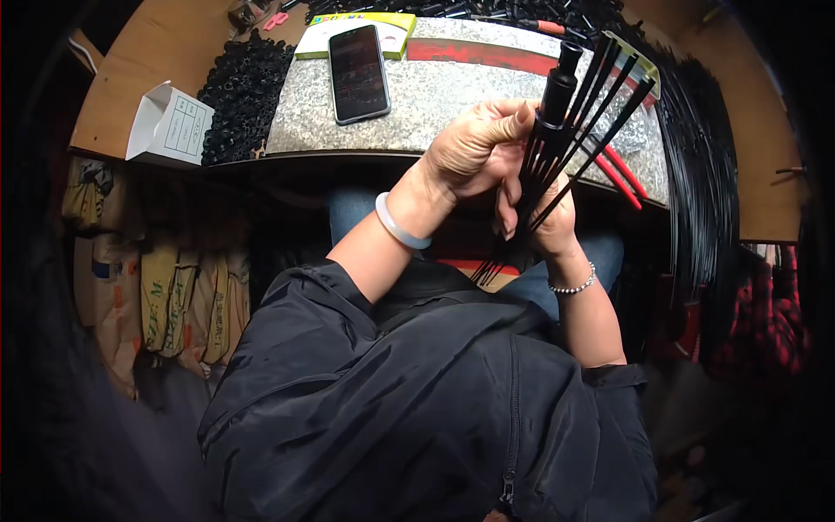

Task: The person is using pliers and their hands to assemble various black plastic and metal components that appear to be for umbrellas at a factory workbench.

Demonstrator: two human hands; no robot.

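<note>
In front of me, both hands hold a black piece that looks like an umbrella frame (557, 100): a stepped black tube with several thin black rods fanning up and to the right beside it. My left hand (483, 152) is closed round its left side, the thumb pressed near the collar of the tube. Lower down and behind the rods, my right hand (557, 217) grips the same frame. Most of its fingers are hidden by the rods. The rods' lower ends point down toward my lap.
A phone (358, 74) lies by a green and yellow box (396, 35) on the grey work board (304, 122). To the left are a heap of small black parts (248, 87) and an open white carton (174, 126). Red-handled pliers (622, 174) and long black rods (709, 165) lie right.
</note>
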